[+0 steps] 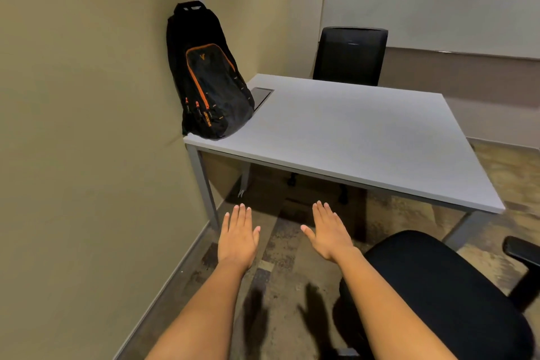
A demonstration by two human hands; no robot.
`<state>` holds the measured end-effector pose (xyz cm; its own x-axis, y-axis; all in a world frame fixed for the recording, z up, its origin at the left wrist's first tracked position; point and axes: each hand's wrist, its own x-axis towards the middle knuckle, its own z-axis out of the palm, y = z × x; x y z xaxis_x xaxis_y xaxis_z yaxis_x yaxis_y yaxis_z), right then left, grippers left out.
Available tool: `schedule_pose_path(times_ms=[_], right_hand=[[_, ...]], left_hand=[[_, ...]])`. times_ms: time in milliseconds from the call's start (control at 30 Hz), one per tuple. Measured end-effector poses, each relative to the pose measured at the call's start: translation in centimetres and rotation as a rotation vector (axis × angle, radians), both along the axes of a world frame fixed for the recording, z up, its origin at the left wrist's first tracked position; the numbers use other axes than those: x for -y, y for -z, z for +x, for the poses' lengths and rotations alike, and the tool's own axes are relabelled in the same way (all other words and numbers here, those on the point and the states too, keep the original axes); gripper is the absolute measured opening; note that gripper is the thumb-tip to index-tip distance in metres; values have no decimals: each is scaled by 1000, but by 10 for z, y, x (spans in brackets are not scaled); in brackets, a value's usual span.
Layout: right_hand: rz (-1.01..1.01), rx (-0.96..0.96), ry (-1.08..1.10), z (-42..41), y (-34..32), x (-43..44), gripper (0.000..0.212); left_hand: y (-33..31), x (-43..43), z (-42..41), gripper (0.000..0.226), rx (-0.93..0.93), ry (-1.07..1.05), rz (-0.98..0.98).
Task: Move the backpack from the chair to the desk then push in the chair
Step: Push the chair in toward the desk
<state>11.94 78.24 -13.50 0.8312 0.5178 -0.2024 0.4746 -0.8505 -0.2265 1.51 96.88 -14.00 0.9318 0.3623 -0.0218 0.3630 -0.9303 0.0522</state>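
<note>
A: From the head camera, where do we see the backpack (209, 76)?

B: At about ten o'clock from the middle of the view. It stands upright on the near left corner of the desk (365, 137), its back leaning on the wall (87, 126). It is black with orange trim, and its base partly covers a dark panel (263, 96) set into the desk top.

A: And our hands?

B: Both are bare and hold nothing. We have the left hand (238, 235) at about seven o'clock and the right hand (330, 235) near six, palms down, fingers straight and spread flat, out over the floor (277, 286) short of the desk's front edge. They touch neither desk nor chair; their shadows fall on the floor below them.

A: The chair?

B: The black chair (438, 295) sits at about four o'clock, its seat clear of the desk and not tucked under. Our right forearm crosses in front of the seat's left edge; whether they touch, we cannot tell. One armrest shows at the right border.

A: Anything else?

B: A second black chair (349, 57) stands at the far side of the desk, near twelve o'clock.
</note>
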Motion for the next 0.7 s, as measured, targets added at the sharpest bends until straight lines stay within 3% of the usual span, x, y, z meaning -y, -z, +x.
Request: schedule_pose_path(times_ms=[700], right_hand=[[-18,18,-221,-8,-19,206,71]], left_hand=[[-12,251,-50,58,56,-221,-21]])
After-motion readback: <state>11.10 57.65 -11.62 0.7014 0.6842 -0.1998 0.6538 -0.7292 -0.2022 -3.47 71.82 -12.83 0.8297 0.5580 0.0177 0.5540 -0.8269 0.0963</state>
